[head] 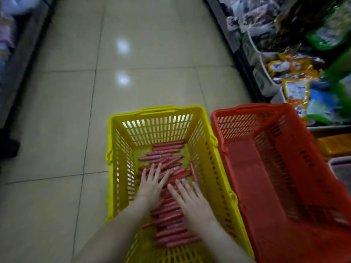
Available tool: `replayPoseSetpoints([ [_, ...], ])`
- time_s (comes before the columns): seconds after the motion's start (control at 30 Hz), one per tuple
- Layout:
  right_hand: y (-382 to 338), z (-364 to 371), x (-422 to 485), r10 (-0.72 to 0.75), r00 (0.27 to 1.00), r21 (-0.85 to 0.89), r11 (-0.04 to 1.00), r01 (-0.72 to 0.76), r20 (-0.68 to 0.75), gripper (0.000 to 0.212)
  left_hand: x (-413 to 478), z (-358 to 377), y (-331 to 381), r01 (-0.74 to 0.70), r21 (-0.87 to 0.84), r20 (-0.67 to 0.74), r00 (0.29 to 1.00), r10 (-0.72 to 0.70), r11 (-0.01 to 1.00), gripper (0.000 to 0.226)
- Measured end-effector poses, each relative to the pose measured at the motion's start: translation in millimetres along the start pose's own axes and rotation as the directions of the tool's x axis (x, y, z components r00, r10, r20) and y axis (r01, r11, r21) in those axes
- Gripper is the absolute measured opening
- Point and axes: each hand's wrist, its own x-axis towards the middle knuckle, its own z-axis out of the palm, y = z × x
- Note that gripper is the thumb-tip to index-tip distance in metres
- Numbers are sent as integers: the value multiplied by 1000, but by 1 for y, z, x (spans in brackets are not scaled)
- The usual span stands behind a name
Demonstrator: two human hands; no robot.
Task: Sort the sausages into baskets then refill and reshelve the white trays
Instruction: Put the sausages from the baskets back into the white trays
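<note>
Head view: sausages (168, 149) fill the yellow basket (157, 110), lower centre. Left grip (152, 186) and right grip (191, 203) rest flat on them, holding nothing. They look light, slick and firm, so I'd pinch mid-length.

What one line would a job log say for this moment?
step: sorting sausages | left hand: flat on sausages | right hand: flat on sausages | yellow basket: holds the sausages | red basket: alongside, to its right

A yellow slatted basket (157, 128) holds pinkish-red sausages (167, 150), beside a red slatted basket (266, 149) on beige tiles (76, 92).
</note>
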Motion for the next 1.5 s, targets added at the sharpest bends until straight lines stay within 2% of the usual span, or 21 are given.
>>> replayPoseSetpoints([
  [0.07, 0, 27, 4, -28, 986, -63, 997, 39, 165, 126, 20, 15, 0, 8, 2, 58, 998, -8, 1000, 94],
  [0.13, 3, 58, 6, -89, 938, -118, 984, 136, 336, 109, 34, 27, -3, 11, 2, 147, 989, -11, 1000, 92],
  [0.2, 0, 75, 11, -97, 890, -80, 986, 148, 446, 98, 39, 35, -8, 2, 5, 199, 980, -3, 1000, 90],
  [0.3, -4, 76, 26, -65, 872, -127, 981, 144, 485, 97, 38, 31, -9, -38, -7, 156, 987, 39, 999, 82],
  [0.43, -8, 66, 38, -51, 921, -109, 989, 100, 385, 57, 34, 25, 0, -85, -23, 70, 994, 87, 996, 83],
  [0.6, -3, 61, 30, -55, 909, -54, 995, 84, 412, 41, 33, 14, 5, -81, -8, 101, 992, 81, 997, 85],
  [0.67, 2, 61, 29, -34, 943, -66, 996, 59, 331, 36, 29, 4, 8, -85, -82, 65, 994, 91, 993, 78],
  [0.77, 15, 56, 33, 39, 995, -138, 990, -25, 96, 24, 23, -15, 14, -172, -384, 10, 982, 190, 907, 72],
  [0.83, 26, 52, 32, 78, 997, -147, 986, -78, -7, 24, 20, -28, 15, -190, -573, 96, 950, 296, 797, 73],
  [0.9, 31, 43, 33, 80, 986, -190, 976, -107, -148, 19, 15, -30, 17, -194, -563, 160, 928, 337, 803, 76],
  [0.93, 31, 42, 34, 48, 974, -205, 974, -95, -222, 20, 14, -29, 20, -216, -508, 128, 938, 321, 834, 73],
  [1.0, 29, 40, 37, 13, 948, -188, 979, -77, -317, 25, 13, -24, 26, -237, -406, -28, 969, 247, 883, 61],
  [1.07, 28, 41, 40, 32, 919, -169, 980, -106, -392, 27, 15, -22, 33, -180, -427, -118, 983, 143, 886, 52],
  [1.2, 37, 44, 50, 165, 872, -40, 978, -207, -462, 58, 21, -18, 25, 68, -542, -31, 994, -101, 837, 36],
  [1.23, 36, 42, 53, 223, 865, 43, 973, -228, -450, 66, 23, -17, 22, 154, -616, 14, 983, -185, 773, 33],
  [1.27, 35, 42, 55, 294, 862, 158, 955, -250, -413, 76, 25, -16, 18, 233, -740, 70, 960, -273, 631, 29],
  [1.33, 31, 41, 56, 425, 870, 422, 857, -297, -251, 91, 32, -18, 14, 310, -941, 245, 901, -358, 136, 17],
  [1.37, 29, 44, 55, 432, 890, 500, 808, -312, -143, 93, 34, -20, 12, 311, -947, 319, 880, -353, -81, 16],
  [1.4, 27, 48, 53, 399, 914, 516, 799, -309, -69, 94, 36, -20, 9, 311, -927, 367, 868, -334, -209, 17],
  [1.5, 23, 66, 48, 186, 982, 369, 910, -188, 40, 97, 38, -14, 1, 346, -875, 445, 852, -277, -339, 25],
])
